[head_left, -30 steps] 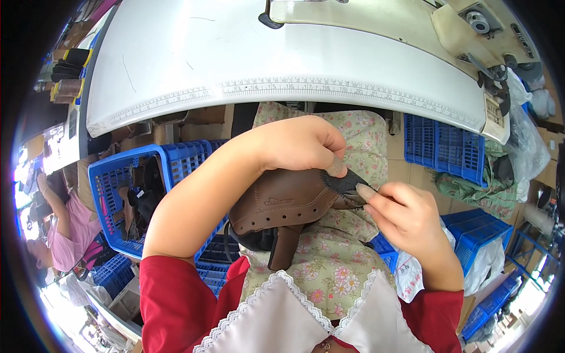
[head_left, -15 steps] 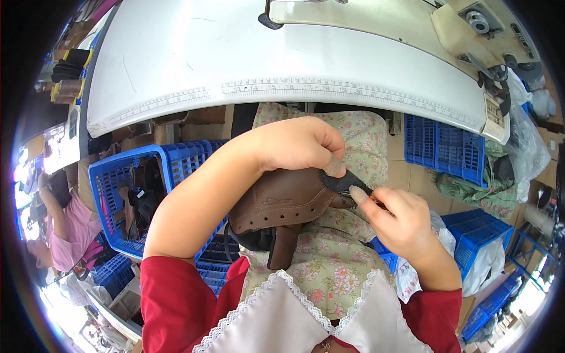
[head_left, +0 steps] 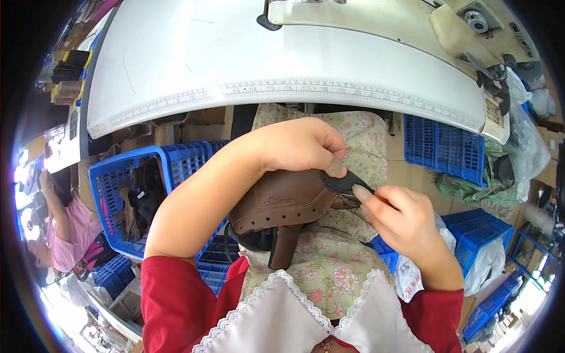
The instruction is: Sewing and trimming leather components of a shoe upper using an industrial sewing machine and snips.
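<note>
A brown leather shoe upper [head_left: 276, 203] with a row of punched eyelet holes lies over my lap. A brown strap-like flap [head_left: 286, 246] hangs from its lower side, with black lining showing beside it. My left hand [head_left: 300, 144] is closed, pinching the upper's far right end, where a black edge piece [head_left: 340, 182] sticks out. Close by on the right, my right hand [head_left: 403, 217] is closed with its thumb and finger at the tip of that black piece. Whatever else lies within its fingers is hidden.
Beyond my lap is a white sewing table [head_left: 194, 65] with a ruler along its edge and a sewing machine [head_left: 376, 29]. A blue crate [head_left: 126, 167] with shoe parts stands at left; more blue crates [head_left: 444, 147] stand at right. A person in pink [head_left: 73, 226] sits far left.
My right hand has shifted slightly, its fingers closing nearer the black piece's tip. An orange bit seen at those fingers before is now out of sight. My left hand holds its place.
</note>
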